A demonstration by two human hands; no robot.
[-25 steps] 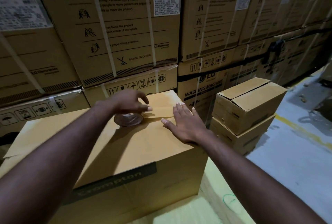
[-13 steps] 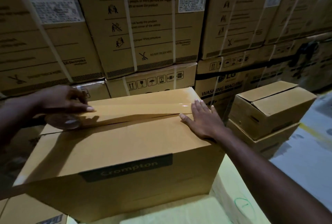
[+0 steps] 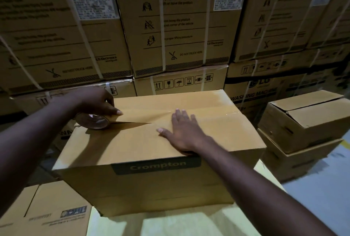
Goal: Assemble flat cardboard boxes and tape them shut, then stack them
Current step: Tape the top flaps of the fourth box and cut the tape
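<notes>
**Taping the box top shut**

Gripping the tape roll [image 3: 93, 122] with the left hand [image 3: 94, 103], fingers curled over the top of it. Pressing the right hand [image 3: 182, 133] flat on the box [image 3: 123, 146], fingers straight and a little spread, holding nothing.

Guessing at a light, hollow box with thin, stiff card walls. Probably bending in the middle of the flaps and staying firm at the edges and corners. Judging by the width, needing two hands for lifting, one at each short end, low down. Looking smooth and maybe a bit slippery, so hooking fingers under the bottom edges seeming safer than squeezing the sides. Treating the tape strip [image 3: 217, 111] as thin, sticky and quick to wrinkle, with creases showing just beyond the right fingertips.

Working with the box right under both hands. Resting the right palm on the near flap, close to the middle, with the fingertips reaching the shiny strip along the join. Touching the roll to the left end of the join, just under the left fingers. Seeing a dark gap [image 3: 130, 122] between the flaps, running from the roll toward the right thumb, not yet pressed shut.

Leaving two small boxes [image 3: 306, 122] stacked well off to the right of the right hand.
</notes>
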